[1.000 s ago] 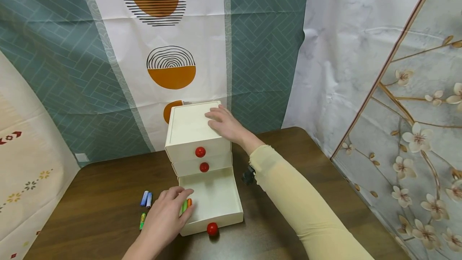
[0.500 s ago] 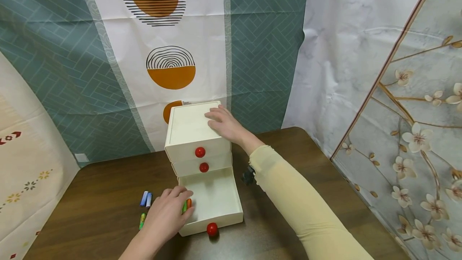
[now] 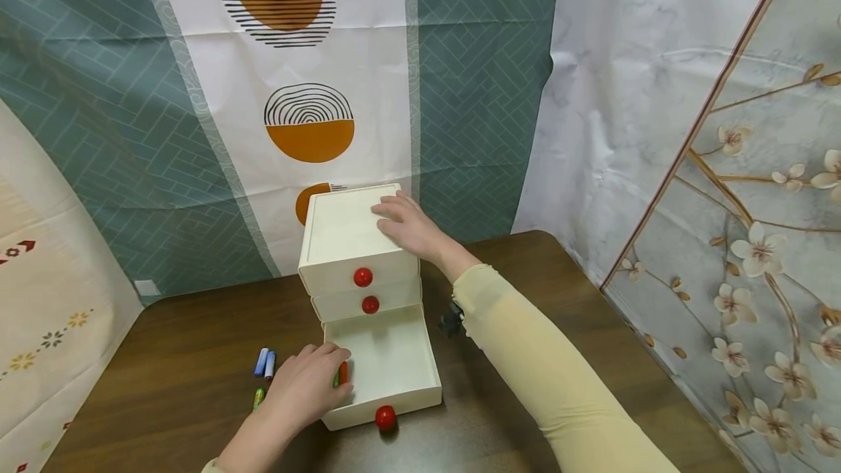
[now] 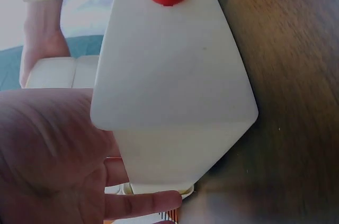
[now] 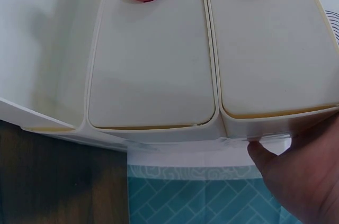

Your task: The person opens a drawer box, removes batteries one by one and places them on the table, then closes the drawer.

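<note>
In the head view my left hand [image 3: 305,387] reaches over the left wall of the pulled-out bottom drawer [image 3: 388,363]. Part of an orange battery [image 3: 343,372] and a sliver of green show in the drawer beside its fingers, the rest hidden. The left wrist view has the palm [image 4: 47,150] beside the drawer's outer wall [image 4: 169,152], one finger stretched out straight. My right hand [image 3: 414,227] rests with spread fingers on the top right of the cream drawer cabinet [image 3: 348,228], and its thumb lies at the cabinet's side in the right wrist view.
Two blue batteries [image 3: 266,363] and a green battery [image 3: 259,398] lie on the brown wooden table [image 3: 184,371] left of the cabinet. Red knobs [image 3: 363,277] mark the two upper drawers, both pushed in. Patterned cloth [image 3: 482,115] hangs close behind.
The left hand has drawn slightly left and its fingers now cover more of the batteries in the drawer. The right hand stays on the cabinet top.
</note>
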